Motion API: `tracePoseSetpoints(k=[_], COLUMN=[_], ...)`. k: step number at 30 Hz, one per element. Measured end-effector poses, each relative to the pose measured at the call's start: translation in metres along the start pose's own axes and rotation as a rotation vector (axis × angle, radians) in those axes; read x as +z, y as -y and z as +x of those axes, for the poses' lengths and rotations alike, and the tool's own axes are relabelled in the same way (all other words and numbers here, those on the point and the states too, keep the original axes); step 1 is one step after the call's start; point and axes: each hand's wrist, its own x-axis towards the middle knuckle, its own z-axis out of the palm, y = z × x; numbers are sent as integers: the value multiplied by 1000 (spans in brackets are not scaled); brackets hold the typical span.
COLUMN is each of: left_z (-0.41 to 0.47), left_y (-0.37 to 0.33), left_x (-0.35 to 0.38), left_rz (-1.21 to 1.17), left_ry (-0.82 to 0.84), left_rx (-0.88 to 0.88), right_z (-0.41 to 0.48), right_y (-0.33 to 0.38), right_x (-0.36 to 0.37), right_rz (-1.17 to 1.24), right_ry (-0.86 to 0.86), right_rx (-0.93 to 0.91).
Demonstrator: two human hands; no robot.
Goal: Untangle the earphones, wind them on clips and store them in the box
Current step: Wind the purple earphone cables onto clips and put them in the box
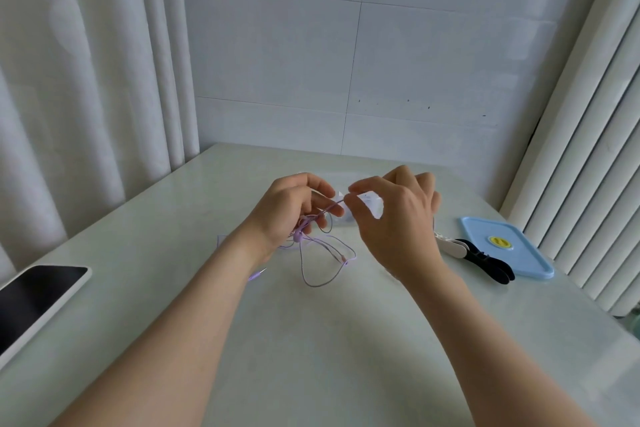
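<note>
Left hand (287,208): fingers curled round a bunch of the purple earphones (322,253), held just above the middle of the counter (311,350).
Right hand (398,218): thumb and forefinger pinch a single strand of the cord, which runs taut to the left hand. The other fingers are loosely bent and hold nothing.
Earphones: most of the cord hangs from the left hand in loose loops that trail onto the counter between the two wrists. The plug (258,274) lies on the counter just beside the left forearm.
Clips: a white clip (450,245) and black clips (488,262) lie side by side towards the counter's right edge. The black ones overlap the near edge of the blue lid (519,253).
Blue lid: flat on the counter near its right edge, with a yellow sticker at its centre.
Behind the hands: something pale and translucent, mostly hidden, and it cannot be told what it is.
Dark-screened device (34,302): flat at the counter's left edge, well apart from the cord.
</note>
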Motion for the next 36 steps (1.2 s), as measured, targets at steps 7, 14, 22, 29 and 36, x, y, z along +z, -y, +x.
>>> tracePoseSetpoints(k=[7, 14, 22, 29, 36], left_z=[-1, 3, 7, 2, 6], left_y=[8, 17, 16, 18, 10], left_x=[0, 0, -3, -2, -1], left_rz=[144, 197, 274, 229, 72], left_ry=[16, 0, -43, -56, -144], left_rx=[-19, -48, -24, 30, 60], right_z=[-1, 0, 6, 8, 9], right_y=[-6, 9, 17, 11, 8], right_x=[3, -3, -17, -17, -17], right_rz=[88, 561, 1229, 1054, 996], right_ry=[-92, -102, -94, -93, 174], right_rx=[38, 262, 605, 648, 673])
